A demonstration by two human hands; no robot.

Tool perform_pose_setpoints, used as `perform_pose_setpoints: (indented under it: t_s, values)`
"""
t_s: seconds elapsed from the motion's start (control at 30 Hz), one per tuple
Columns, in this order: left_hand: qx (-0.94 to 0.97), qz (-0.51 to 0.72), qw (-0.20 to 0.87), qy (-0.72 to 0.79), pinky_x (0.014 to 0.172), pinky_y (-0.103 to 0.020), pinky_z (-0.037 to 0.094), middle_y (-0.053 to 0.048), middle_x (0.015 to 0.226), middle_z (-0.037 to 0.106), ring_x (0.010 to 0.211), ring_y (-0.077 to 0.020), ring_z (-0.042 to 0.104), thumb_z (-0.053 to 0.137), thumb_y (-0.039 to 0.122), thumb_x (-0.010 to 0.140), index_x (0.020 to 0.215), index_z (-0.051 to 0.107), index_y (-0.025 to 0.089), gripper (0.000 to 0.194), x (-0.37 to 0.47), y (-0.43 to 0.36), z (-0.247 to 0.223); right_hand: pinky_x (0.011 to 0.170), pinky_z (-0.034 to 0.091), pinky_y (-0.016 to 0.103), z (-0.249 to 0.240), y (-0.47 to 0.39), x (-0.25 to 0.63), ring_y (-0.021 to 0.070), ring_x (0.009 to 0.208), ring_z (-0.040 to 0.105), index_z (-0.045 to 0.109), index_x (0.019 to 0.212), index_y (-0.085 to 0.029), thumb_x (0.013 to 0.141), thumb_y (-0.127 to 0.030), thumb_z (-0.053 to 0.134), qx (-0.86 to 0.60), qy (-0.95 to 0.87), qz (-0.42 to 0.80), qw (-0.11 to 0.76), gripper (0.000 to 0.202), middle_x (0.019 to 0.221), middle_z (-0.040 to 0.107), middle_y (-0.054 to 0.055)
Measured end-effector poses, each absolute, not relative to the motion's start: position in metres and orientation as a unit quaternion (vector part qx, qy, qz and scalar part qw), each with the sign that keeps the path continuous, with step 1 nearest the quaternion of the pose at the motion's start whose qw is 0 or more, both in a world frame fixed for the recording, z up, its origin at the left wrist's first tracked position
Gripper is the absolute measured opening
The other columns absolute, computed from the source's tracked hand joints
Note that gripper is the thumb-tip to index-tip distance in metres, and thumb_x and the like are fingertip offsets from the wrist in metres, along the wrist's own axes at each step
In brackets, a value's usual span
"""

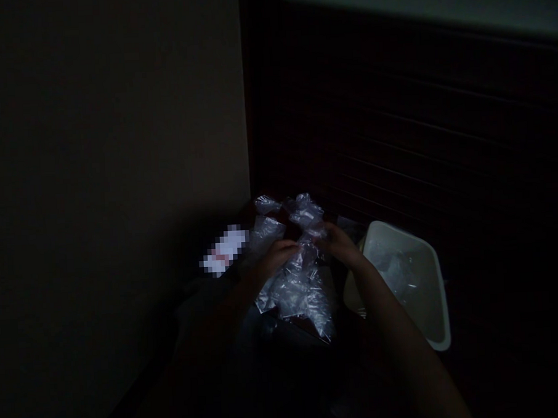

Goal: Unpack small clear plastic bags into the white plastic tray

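Clear crinkled plastic bags [292,291] lie in a loose heap at the centre of the dim view. My left hand [281,253] is at the heap's left side, its fingers closed on the plastic. From the right, my right hand [336,242] pinches the same plastic near its upper part. Another piece of clear plastic [267,229] lies just beyond my left hand, and a smaller crumpled piece [266,204] is farther back.
A pale bin [438,300] with clear plastic inside stands to the right, beside my right forearm. A bright pixelated rectangle [224,251] is at the left. Behind are a plain wall [118,117] and a dark slatted panel [396,130].
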State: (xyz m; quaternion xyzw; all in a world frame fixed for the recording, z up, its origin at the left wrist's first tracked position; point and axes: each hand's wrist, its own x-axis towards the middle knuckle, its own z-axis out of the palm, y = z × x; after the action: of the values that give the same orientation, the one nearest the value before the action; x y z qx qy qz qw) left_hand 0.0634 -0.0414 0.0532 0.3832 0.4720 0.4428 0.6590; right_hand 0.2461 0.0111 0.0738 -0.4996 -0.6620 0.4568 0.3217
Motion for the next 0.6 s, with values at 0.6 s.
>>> perform_pose_setpoints:
  t_s: [0.6]
  values:
    - [0.409, 0.415, 0.648, 0.49, 0.046, -0.023, 0.031, -0.001, 0.057, 0.055, 0.048, -0.0101, 0.046, 0.063, 0.032, 0.071, 0.068, 0.06, 0.016, 0.016, 0.06, -0.039, 0.032, 0.078, 0.048, 0.033, 0.093, -0.003, 0.241, 0.0191, 0.082, 0.064, 0.068, 0.088, -0.017, 0.066, -0.039, 0.068, -0.427, -0.679, 0.519, 0.294, 0.031, 0.09, 0.07, 0.005]
